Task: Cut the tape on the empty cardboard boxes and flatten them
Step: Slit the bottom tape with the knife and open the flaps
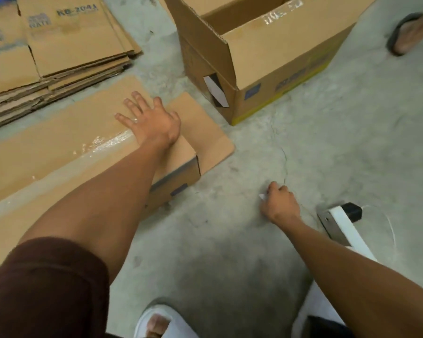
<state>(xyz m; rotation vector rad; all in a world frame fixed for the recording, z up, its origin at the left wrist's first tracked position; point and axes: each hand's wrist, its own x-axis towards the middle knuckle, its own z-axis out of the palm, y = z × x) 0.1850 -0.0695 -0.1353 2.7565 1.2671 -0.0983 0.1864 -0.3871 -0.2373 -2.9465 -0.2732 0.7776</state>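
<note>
Cardboard box (66, 152), sealed along its top with clear tape (103, 145), lies on the concrete floor (303, 147) at the left. The left hand (149, 120) reaches out on a straight arm and presses flat on the box top, fingers spread and straight. The right hand (280, 203) hovers low over the floor, well apart from the box, fingers curled round a small cutter (263, 196) whose pale tip shows. An open box (261, 52) stands beyond, beside a stack of flattened boxes (54, 45)

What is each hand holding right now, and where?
Right hand grips a small blade, only its tip showing. Left hand holds nothing, flat on the taped box.
</note>
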